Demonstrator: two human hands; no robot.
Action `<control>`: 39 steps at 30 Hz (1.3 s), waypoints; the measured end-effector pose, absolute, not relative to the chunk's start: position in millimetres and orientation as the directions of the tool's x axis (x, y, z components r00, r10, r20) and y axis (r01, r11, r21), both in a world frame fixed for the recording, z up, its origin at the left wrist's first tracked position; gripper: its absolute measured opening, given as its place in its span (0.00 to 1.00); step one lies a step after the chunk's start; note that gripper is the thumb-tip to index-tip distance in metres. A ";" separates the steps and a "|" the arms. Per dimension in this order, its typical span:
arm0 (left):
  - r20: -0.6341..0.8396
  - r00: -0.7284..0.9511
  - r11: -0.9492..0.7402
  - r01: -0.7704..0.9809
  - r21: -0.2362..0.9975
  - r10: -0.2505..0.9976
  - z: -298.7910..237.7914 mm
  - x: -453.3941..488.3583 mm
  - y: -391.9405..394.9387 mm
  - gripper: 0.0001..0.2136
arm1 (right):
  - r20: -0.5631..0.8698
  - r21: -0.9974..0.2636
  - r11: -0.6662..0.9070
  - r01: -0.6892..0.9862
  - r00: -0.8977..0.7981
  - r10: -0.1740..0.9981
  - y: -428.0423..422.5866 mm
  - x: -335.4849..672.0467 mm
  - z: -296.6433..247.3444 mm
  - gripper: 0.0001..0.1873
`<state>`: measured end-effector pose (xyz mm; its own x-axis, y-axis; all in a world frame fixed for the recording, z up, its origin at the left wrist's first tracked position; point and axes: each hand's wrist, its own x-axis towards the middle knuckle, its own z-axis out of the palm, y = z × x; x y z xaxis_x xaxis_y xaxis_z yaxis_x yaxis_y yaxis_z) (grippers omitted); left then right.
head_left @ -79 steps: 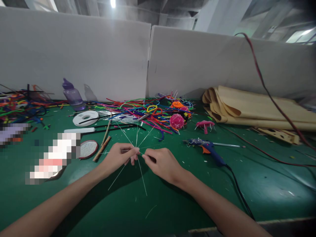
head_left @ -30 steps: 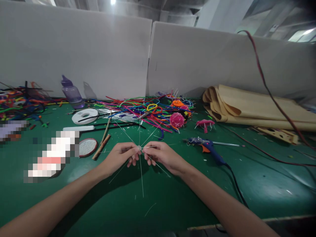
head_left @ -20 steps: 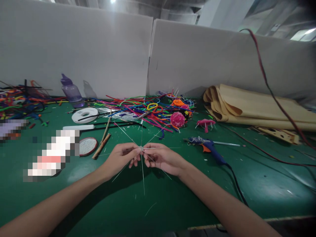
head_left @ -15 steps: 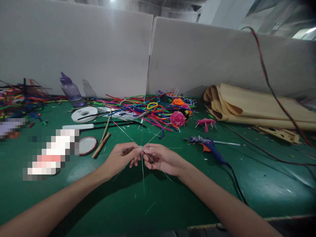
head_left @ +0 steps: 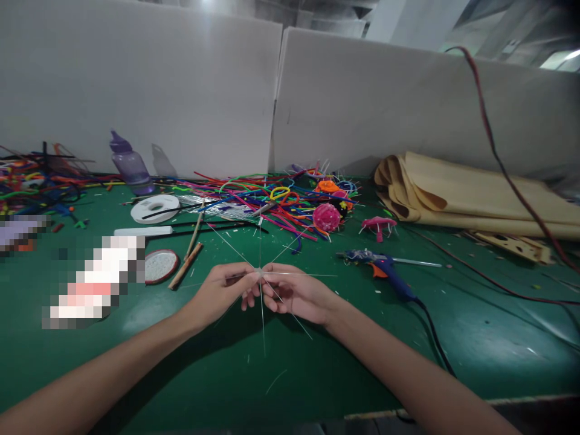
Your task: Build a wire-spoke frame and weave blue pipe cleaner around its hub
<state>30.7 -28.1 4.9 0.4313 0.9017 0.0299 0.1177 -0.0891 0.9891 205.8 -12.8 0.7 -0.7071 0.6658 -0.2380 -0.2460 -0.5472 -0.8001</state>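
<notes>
Between both hands, over the green table [head_left: 235, 386], is a star-shaped frame of thin wires [head_left: 263, 326] that spread out like spokes from a small hub. My left hand [head_left: 229, 290] pinches the hub between thumb and forefinger from the left. From the right, my right hand [head_left: 296, 293] pinches the same hub, its other fingers curled below. The fingertips partly cover the hub, and what joins the wires there is too small to make out. Several spokes stick out past the hands on every side.
Behind the hands lies a heap of coloured pipe cleaners [head_left: 244, 193] with yellow-handled scissors [head_left: 272, 202]. A blue glue gun [head_left: 389, 278] is at right, near rolled brown paper [head_left: 453, 187]. A white spool [head_left: 155, 208], a purple bottle [head_left: 131, 166] and a round red-rimmed disc [head_left: 161, 266] stand left.
The wire star has turned very slightly between the fingers, its lower-right and right spokes shifting a little. Both hands keep nearly the same place and grip.
</notes>
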 end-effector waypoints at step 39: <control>-0.271 0.575 0.491 -0.269 0.828 0.772 2.6 29.2 -22.8 0.10 | -0.169 -0.838 -0.496 -0.228 -0.754 0.634 -11.9 205.7 2.8 0.06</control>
<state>29.2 -22.8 2.6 0.5747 0.7722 -0.2711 -0.2692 0.4912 0.8284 205.7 -11.9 2.8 -0.7545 0.6341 -0.1694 -0.2283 -0.4956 -0.8380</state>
